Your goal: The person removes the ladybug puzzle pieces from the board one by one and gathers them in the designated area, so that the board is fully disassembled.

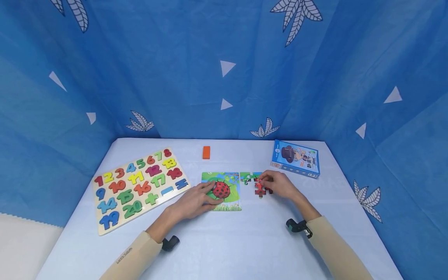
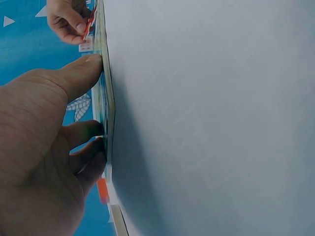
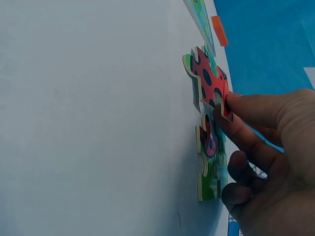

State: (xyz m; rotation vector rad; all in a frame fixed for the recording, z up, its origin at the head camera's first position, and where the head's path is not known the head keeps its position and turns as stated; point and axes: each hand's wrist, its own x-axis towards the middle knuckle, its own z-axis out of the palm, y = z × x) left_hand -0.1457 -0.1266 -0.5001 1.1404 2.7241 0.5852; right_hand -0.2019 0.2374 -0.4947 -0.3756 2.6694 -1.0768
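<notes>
My left hand [image 1: 192, 202] rests on a square puzzle board [image 1: 231, 203] with a red ladybug picture. In the left wrist view its thumb and fingers [image 2: 84, 73] lie spread across the board, which shows nearly edge-on. With thumb and index finger, my right hand [image 1: 280, 184] pinches a red, black-spotted jigsaw piece [image 3: 206, 81], tilted up from the table in the right wrist view. Just beyond it lie other jigsaw pieces [image 3: 208, 164], green with a bit of red and pink. Green pieces [image 1: 245, 177] also lie along the board's upper right side.
A wooden number board [image 1: 159, 199] with colourful numerals takes up the table's left side. An orange block [image 1: 206, 152] lies at the back. At the back right is a blue game box [image 1: 297, 158]. Blue curtains [image 1: 196, 70] hang around the white table.
</notes>
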